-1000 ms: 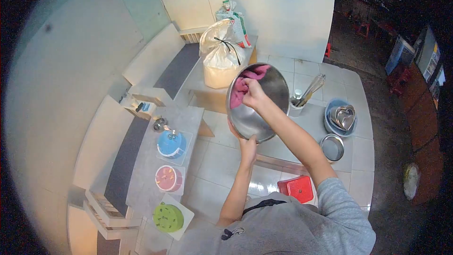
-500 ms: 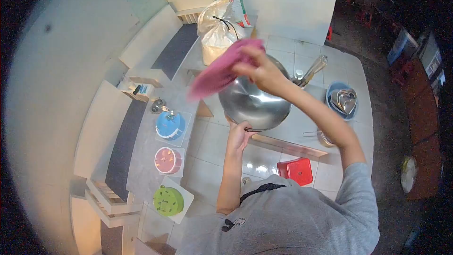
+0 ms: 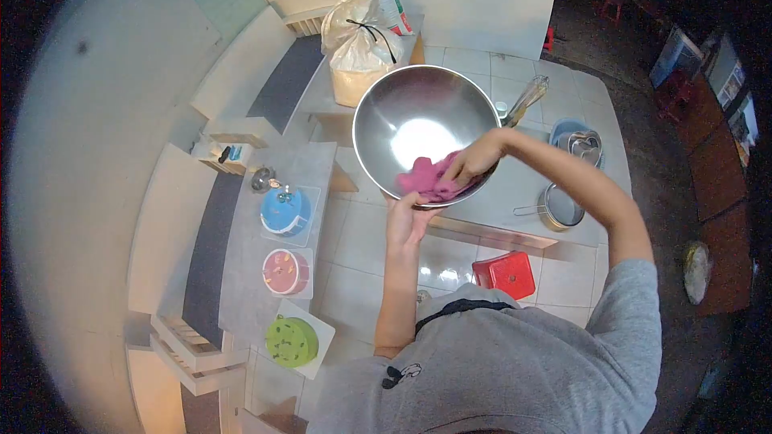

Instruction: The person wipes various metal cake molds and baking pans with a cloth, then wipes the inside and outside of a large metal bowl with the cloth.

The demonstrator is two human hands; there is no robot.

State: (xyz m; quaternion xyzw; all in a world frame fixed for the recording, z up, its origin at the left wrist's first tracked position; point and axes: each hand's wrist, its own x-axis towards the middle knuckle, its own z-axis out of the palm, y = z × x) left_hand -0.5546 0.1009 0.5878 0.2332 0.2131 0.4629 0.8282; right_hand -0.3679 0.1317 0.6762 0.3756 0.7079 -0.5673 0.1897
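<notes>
A large steel mixing bowl is tilted with its inside facing me. My left hand grips the near rim from below, thumb over the edge. Inside the bowl, at its lower right, my right hand presses a crumpled pink cloth against the wall. The fingers of that hand are closed on the cloth and partly buried in it. A whisk lies just to the right of the bowl.
A tied bag stands behind the bowl. Right of it are a pot with a handle and a blue basin with heart-shaped tins. Blue, pink and green cakes line the left table. A red stool is below.
My right hand has brought the cloth from the bowl's outside down into its inside. The bowl has turned, so its open side now faces me. My left hand stays at the rim.
</notes>
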